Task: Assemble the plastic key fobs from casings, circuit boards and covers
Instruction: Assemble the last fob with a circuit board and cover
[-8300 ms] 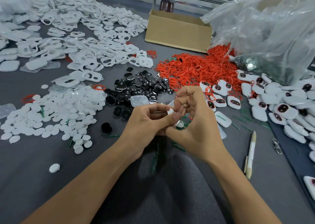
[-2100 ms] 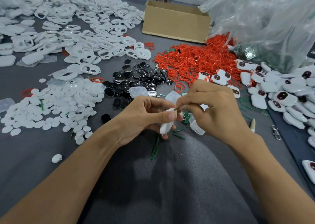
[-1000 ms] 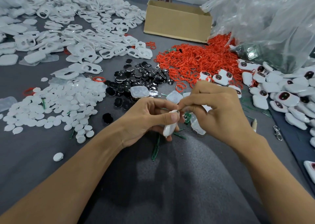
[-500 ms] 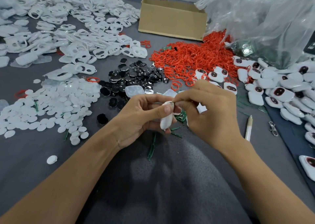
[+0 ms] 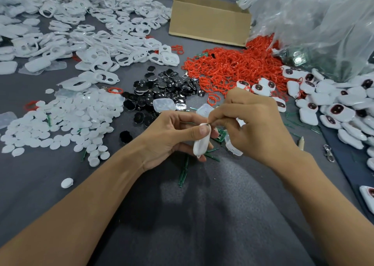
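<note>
My left hand [image 5: 172,136] grips a white key fob casing [image 5: 200,142] edge-on, thumb pressed on its upper end. My right hand [image 5: 253,128] pinches a small thin metal piece [image 5: 208,124] at the top end of that casing; what the piece is cannot be made out. A green circuit board [image 5: 220,135] lies just behind the casing, partly hidden by my fingers. A translucent cover [image 5: 233,148] lies under my right hand.
Around my hands lie piles: white round discs [image 5: 60,122], white casing frames [image 5: 97,41], black buttons [image 5: 164,89], red rings [image 5: 232,67], finished fobs [image 5: 334,106]. A cardboard box [image 5: 208,21] and a clear plastic bag [image 5: 323,27] stand behind. A pen [image 5: 301,143] lies at the right.
Both hands stay together on the white casing, which has been upright in my left hand for two seconds. The right fingers have kept working at its top end. Earlier both hands cupped the parts.
</note>
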Demonstrator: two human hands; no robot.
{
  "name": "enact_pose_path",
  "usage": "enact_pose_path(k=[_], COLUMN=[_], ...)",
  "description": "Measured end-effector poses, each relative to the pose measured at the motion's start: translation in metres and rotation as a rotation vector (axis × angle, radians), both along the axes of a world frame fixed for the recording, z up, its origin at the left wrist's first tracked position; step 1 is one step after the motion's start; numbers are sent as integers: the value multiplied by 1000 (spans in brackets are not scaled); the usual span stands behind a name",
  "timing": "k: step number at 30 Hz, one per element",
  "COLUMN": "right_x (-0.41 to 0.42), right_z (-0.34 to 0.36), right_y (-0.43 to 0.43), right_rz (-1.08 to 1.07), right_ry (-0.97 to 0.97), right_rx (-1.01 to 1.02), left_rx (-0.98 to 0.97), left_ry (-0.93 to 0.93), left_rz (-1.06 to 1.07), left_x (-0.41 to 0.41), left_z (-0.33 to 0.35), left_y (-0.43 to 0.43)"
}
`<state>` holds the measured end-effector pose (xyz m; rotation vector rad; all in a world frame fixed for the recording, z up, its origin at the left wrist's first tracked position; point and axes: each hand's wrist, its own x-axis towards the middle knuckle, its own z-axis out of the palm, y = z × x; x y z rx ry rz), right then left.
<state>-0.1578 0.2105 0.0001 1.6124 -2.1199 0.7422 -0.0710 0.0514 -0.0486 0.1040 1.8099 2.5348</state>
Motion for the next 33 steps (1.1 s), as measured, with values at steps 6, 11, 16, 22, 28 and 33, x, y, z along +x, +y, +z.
enact_pose_path(k=[6, 11, 16, 22, 28, 33], right_x=[-2, -1, 2, 12, 15, 20], right_z=[4, 6, 4, -5, -11, -13], right_y=[3, 6, 5, -3, -12, -17], right_rz=[75, 92, 32, -158, -239, -241], right_ry=[-15, -45, -26, 49, 39, -49], right_rx=[103, 144, 81, -72, -26, -1], left_rx=[-54, -144, -80, -30, -342, -831], left_ry=[-45, -48, -45, -39, 44, 90], left_rz=[-48, -93, -64, 77, 270, 628], left_x=[1, 1, 0, -4, -6, -7], left_z=[2, 4, 3, 4, 6, 0], left_y=[-3, -3, -3, 4, 20, 25])
